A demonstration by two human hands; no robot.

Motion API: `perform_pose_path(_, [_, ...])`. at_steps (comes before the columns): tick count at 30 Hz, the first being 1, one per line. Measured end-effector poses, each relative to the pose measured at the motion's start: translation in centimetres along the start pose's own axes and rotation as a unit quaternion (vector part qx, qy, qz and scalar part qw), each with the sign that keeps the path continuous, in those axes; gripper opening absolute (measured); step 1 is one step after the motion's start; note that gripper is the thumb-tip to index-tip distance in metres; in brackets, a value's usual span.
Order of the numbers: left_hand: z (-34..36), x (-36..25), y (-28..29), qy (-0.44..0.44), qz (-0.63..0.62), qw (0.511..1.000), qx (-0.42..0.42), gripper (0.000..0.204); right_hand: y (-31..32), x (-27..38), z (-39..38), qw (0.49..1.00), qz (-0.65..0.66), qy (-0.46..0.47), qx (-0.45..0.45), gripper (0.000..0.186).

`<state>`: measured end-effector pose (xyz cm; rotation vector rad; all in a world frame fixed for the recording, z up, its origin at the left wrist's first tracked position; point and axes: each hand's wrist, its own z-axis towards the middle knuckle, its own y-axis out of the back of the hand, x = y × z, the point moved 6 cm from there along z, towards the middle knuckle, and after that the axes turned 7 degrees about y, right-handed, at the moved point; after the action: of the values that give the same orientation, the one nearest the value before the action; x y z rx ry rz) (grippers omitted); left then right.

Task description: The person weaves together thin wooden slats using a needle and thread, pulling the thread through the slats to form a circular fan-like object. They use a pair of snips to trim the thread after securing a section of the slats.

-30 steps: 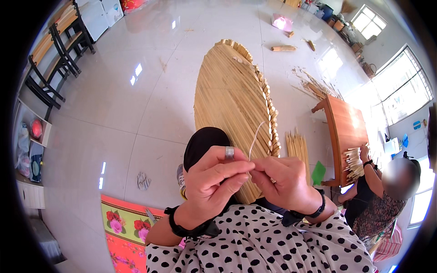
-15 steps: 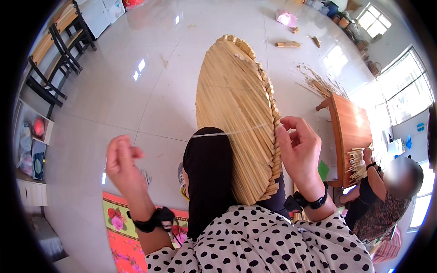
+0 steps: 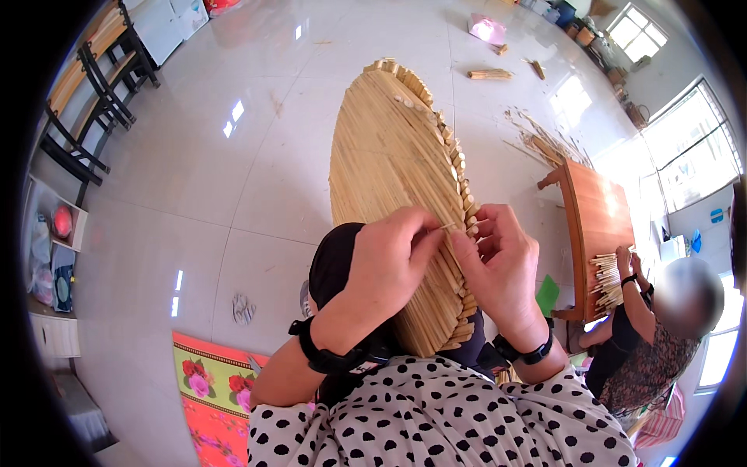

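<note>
An oval panel of straw-coloured plant stalks rests upright against my lap, its long face toward me. Cut stalk ends make a thick bumpy rim along its right side. My left hand reaches over my knee to that rim, thumb and forefinger pinched on a thin pale thread, of which only a short bit shows. Right beside it, my right hand grips the rim, with the thumb on the near face and the other fingers curled. What lies under those curled fingers is hidden.
At right, a person handles a bundle of stalks by a wooden table. Loose stalks and a tied bundle lie on the floor. Scissors rest near a floral mat; chairs stand at left.
My left hand has swung in from the left, out in the air, to the panel's right rim beside my right hand. The thread stretched across the panel is now mostly out of sight.
</note>
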<state>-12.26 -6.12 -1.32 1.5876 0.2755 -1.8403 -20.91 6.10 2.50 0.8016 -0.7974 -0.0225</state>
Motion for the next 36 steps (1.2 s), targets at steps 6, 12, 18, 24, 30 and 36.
perform_pose_path(6, [-2.0, -1.6, 7.7, -0.060, 0.145, 0.980, -0.119, 0.005, -0.1, -0.3, 0.3, 1.000, -0.001, -0.002, 0.012, 0.026])
perform_pose_path(12, [-13.7, 4.7, 28.8, 0.174, 0.342, 0.765, -0.516, 0.007, -0.2, -0.5, 0.4, 1.000, 0.000, 0.007, -0.001, 0.025])
perform_pose_path(18, [-12.1, 4.5, 18.3, 0.155, 0.055, 0.979, -0.119, 0.003, -0.4, -1.0, 0.1, 1.000, 0.029, 0.000, -0.006, 0.026])
perform_pose_path(24, [-3.4, 1.5, 4.3, 0.176, -0.150, 0.973, 0.022, 0.003, -0.7, -0.3, -0.2, 0.999, 0.039, -0.013, 0.003, 0.033])
perform_pose_path(30, [-0.2, 0.8, -0.1, 0.108, -0.079, 0.990, 0.053, 0.014, -0.5, -0.7, -0.2, 0.998, 0.053, -0.033, 0.008, 0.042])
perform_pose_path(36, [0.3, 0.9, 0.9, 0.071, -0.040, 0.987, 0.135, 0.017, -0.3, -1.1, -0.2, 0.998, 0.054, -0.025, 0.011, 0.040])
